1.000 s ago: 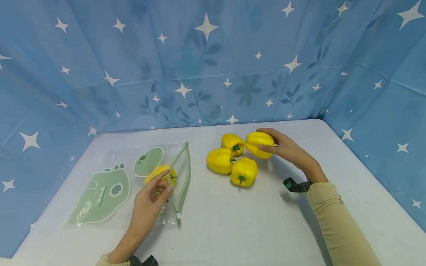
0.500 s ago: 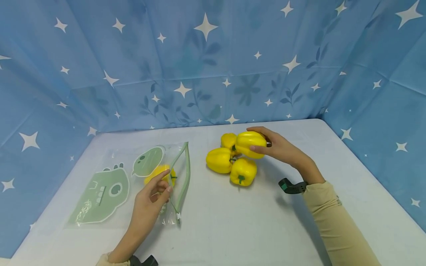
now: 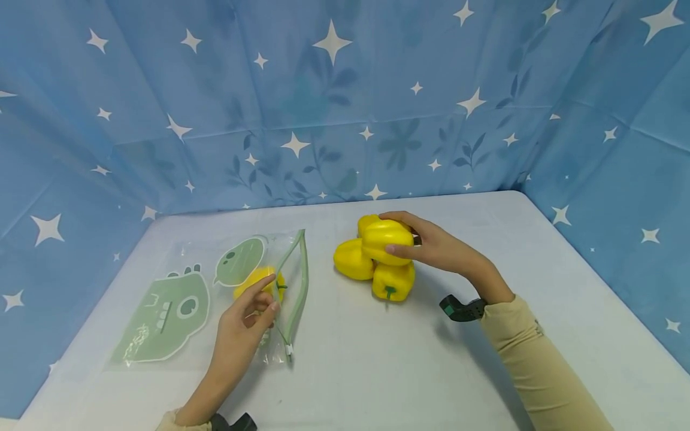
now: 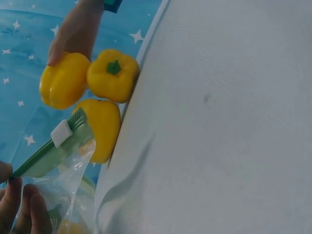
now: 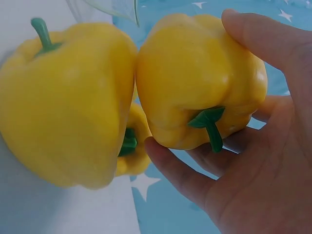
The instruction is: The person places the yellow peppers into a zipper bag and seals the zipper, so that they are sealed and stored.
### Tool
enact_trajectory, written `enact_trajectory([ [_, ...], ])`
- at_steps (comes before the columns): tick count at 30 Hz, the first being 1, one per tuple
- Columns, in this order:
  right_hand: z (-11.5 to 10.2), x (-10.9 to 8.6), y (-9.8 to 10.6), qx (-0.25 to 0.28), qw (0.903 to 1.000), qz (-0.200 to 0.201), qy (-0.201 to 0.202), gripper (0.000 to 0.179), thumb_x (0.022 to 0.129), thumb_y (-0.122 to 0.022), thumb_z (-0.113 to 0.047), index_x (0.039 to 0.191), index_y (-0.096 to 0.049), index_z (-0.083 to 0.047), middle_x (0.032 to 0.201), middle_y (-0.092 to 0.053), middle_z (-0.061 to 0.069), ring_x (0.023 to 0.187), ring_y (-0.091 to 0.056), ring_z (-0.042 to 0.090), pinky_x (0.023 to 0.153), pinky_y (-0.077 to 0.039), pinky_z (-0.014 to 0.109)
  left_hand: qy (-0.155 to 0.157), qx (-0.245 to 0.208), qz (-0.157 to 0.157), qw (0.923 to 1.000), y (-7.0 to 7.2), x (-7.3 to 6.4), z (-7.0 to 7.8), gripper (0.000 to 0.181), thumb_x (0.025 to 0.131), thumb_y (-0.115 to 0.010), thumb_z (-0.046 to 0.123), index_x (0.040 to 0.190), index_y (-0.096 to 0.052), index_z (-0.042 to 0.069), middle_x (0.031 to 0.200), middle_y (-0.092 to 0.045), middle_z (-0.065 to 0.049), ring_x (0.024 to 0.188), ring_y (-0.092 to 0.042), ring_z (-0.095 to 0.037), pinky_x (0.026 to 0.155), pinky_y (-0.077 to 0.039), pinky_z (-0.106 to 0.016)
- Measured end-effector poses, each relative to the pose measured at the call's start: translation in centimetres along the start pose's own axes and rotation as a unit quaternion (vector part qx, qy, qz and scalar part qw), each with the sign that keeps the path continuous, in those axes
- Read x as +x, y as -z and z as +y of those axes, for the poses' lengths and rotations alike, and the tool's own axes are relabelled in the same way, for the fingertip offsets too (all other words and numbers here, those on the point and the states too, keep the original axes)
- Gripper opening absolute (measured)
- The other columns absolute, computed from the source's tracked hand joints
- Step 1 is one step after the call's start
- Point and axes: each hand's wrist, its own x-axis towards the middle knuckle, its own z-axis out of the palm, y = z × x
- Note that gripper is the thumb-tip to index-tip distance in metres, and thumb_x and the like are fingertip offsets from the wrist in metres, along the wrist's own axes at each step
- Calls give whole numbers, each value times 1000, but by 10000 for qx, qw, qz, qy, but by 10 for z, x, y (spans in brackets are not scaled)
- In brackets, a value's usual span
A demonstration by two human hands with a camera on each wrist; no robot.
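My right hand [image 3: 439,242] grips a yellow bell pepper [image 3: 385,240] between thumb and fingers, holding it above the other peppers. In the right wrist view that held pepper [image 5: 195,83] shows its green stem, turned toward the palm side. Below it on the table sit a left pepper [image 3: 353,260], a front pepper [image 3: 394,282] and a partly hidden back pepper [image 3: 368,222]. My left hand [image 3: 241,329] pinches the edge of a clear zip bag [image 3: 303,269] with green trim, keeping its mouth apart. Inside the bag lies another yellow pepper [image 3: 259,280], partly behind my fingers.
The bag lies flat on the white table [image 3: 366,371], with green cartoon prints [image 3: 172,317] on its film. A white slider [image 4: 61,133] sits on its green zip. A blue star-patterned curtain [image 3: 345,120] stands behind the table and along both sides.
My right hand has carried the held pepper leftward, from the right of the group to above it, covering more of the back pepper. My left hand and the bag have stayed put.
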Motion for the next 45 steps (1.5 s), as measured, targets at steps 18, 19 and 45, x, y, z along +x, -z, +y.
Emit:
enact_trajectory([
  [18, -18, 0, -15, -21, 9997, -126, 189, 74, 99, -71, -38, 161, -34, -28, 155, -47, 4, 126, -56, 27, 108, -51, 51, 54, -395, -97, 9992, 0, 0, 1, 47, 100, -67, 1, 145, -59, 9, 101, -63, -8, 86, -67, -11, 69, -62, -26],
  [19, -18, 1, -16, -7, 9997, -113, 231, 75, 99, -72, -37, 162, -33, -28, 154, -48, 4, 125, -56, 26, 108, -50, 51, 53, -419, -101, 9991, 0, 0, 1, 47, 100, -67, 1, 145, -59, 9, 101, -63, -9, 86, -67, -10, 69, -62, -26],
  [45, -28, 8, -50, -57, 9994, -81, 324, 68, 91, -80, -39, 149, -46, -30, 137, -56, 3, 113, -57, 25, 96, -51, 43, 96, -364, -113, 9992, 0, -1, 1, 48, 98, -67, -3, 145, -59, 9, 101, -63, -5, 86, -67, -9, 69, -63, -27],
])
